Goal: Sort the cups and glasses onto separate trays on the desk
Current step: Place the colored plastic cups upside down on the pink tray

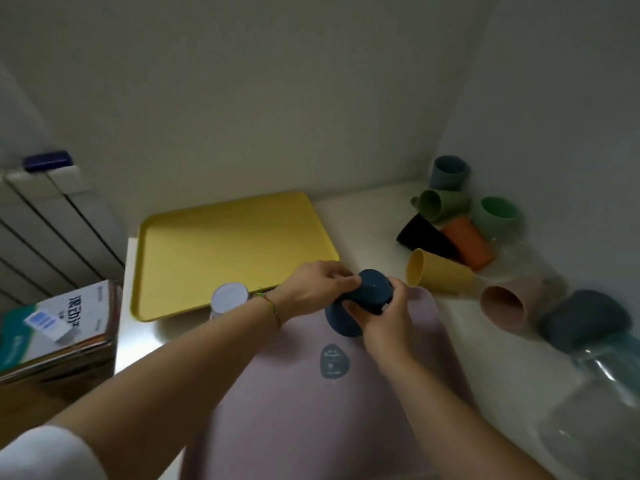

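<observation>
Both my hands grip a dark blue cup (372, 289) held bottom-up over the far end of the pink tray (311, 403). My left hand (311, 289) holds its left side and my right hand (384, 320) its right side. A yellow tray (225, 247) lies behind, with nothing on it. A pale cup (229, 297) stands upside down between the two trays, by my left wrist. Several cups lie in a heap at the right: yellow (440, 273), pink (509, 303), orange (467, 242), black (424, 237), olive (441, 204), green (497, 214), grey-blue (450, 173).
A dark grey cup (585, 323) and clear glasses (606, 382) lie at the right edge, by the wall. A stack of books (59, 327) sits left of the desk, below a radiator (45, 223). The wall corner closes the back and right.
</observation>
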